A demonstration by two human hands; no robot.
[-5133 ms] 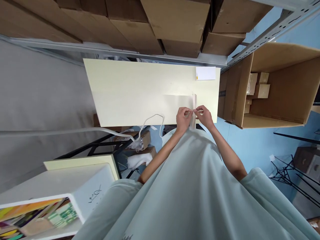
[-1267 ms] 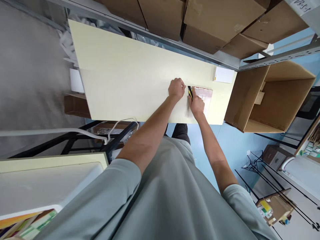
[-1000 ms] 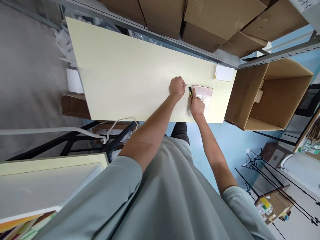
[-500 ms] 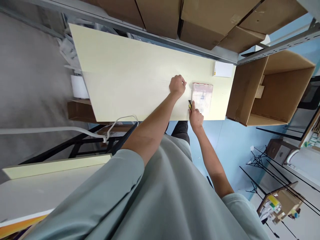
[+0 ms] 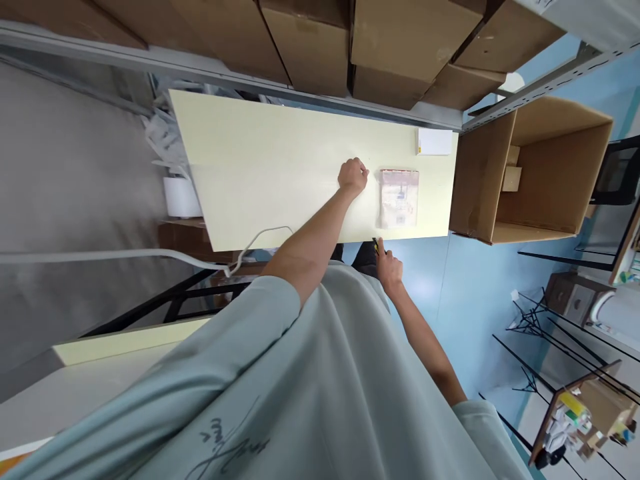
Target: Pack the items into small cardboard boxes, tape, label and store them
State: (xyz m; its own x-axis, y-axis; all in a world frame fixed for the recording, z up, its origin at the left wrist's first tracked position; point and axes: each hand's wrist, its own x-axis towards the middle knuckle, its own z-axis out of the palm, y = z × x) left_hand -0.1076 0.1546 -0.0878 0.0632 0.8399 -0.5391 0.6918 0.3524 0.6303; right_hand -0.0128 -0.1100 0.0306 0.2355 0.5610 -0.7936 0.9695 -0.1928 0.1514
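My left hand is closed in a fist over the cream tabletop, left of a flat pinkish-white package. Whatever its fingers may hold is hidden. The package lies flat, has a red line along its far edge and a faint printed picture, and looks wrapped in clear film. At the table's near edge, below the package, my right hand grips a black and yellow utility knife. Its tip points away from me, and I cannot make out the blade. The knife is apart from the package.
A small white box sits at the table's far right corner. Right of the table stands a large open cardboard box. Cardboard boxes line a metal shelf above the far edge. A white cable runs past the near left.
My right hand has drawn back toward me with the utility knife, from the package's left side to the table's near edge. The left fist stays almost in place. The view has shifted slightly.
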